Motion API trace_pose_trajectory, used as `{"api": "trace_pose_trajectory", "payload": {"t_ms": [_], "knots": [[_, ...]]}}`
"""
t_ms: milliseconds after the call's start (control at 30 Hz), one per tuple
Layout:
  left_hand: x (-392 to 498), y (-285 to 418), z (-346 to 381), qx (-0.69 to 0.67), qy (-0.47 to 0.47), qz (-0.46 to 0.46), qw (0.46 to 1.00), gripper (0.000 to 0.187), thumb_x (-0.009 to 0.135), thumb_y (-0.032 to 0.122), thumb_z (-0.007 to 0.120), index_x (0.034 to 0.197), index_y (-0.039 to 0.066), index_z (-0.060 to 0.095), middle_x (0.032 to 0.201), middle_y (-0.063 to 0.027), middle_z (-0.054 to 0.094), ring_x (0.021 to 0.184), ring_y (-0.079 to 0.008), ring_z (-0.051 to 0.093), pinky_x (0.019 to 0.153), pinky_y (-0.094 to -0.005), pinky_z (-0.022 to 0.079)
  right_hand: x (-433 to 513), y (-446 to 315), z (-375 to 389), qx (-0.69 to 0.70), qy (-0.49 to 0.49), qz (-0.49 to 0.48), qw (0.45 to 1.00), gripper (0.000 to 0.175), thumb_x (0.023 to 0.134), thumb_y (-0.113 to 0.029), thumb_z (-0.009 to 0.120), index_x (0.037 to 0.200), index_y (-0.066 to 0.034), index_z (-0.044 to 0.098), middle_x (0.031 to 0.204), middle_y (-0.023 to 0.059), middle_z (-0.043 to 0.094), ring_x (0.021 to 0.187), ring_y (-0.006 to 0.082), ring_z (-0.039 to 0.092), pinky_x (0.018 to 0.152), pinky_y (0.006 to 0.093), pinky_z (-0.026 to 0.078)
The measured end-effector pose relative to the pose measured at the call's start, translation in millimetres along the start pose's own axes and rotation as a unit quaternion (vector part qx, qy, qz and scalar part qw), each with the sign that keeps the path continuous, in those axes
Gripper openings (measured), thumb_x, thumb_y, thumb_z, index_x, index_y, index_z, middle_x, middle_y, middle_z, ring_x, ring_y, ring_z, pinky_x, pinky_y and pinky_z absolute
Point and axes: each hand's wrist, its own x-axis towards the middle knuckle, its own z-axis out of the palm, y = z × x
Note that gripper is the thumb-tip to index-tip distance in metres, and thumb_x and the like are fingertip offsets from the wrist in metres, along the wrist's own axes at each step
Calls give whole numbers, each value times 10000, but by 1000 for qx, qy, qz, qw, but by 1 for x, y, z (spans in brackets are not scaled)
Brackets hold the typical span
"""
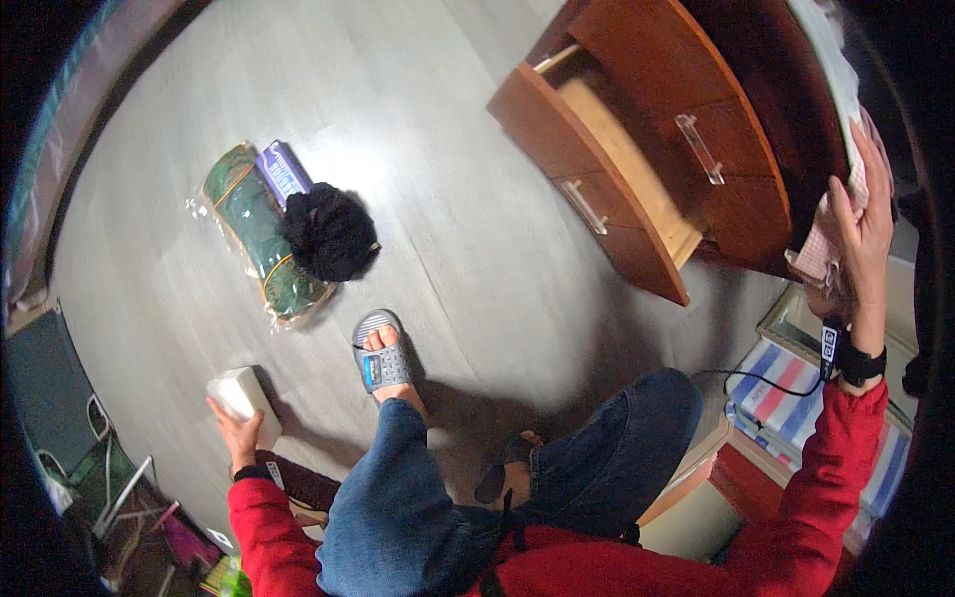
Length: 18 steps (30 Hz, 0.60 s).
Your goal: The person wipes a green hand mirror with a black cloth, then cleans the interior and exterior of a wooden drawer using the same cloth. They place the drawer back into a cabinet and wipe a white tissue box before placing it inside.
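Observation:
My left hand [240, 433] is wrapped around a white box [250, 399] at the lower left, thumb on one side and fingers on the other. Far to the right, my right hand [869, 216] holds a pink checked cloth [824, 239] against the top edge of a reddish-brown wooden dresser [735, 149]. Part of the cloth hangs below my palm, and my fingers are stretched out along it. Below the dresser's top, a drawer [597, 172] with a clear handle is pulled out, showing its pale wooden inner side.
A green rolled textile in clear plastic [250, 224], a purple box [282, 172] and a black fluffy item [332, 231] lie together on the grey floor [448, 246]. Striped folded fabric [776, 388] lies below my right arm. Metal-framed clutter [123, 500] stands lower left.

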Motion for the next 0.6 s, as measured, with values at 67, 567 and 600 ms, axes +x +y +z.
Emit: {"api": "trace_pose_trajectory", "payload": {"t_ms": [67,567,600], "knots": [[5,19,-19,-5,20,-10,1000,1304,680,279,867,1672,132,33,1550,-380,330,1406,-509,381,1183,-523,346,2,-3,0,-11,1,-8,1000,561,944,-135,678,1487,-89,546,1524,116,544,1433,299,471,1203,405,329],[-24,548,-152,44,-36,631,774,1242,488,114,829,1622,105,323,1549,-233,413,1401,-458,436,1182,-528,377,6,-34,-7,-8,33,51,998,608,832,-192,726,1406,-53,582,1385,210,586,1299,360,567,1127,421,421],[-32,573,-152,50,-36,659,750,1240,480,120,835,1617,124,341,1521,-233,432,1382,-460,447,1178,-532,379,5,-35,-8,-31,23,65,997,640,789,-192,738,1390,-41,579,1352,240,587,1268,397,584,1106,437,448]]}}
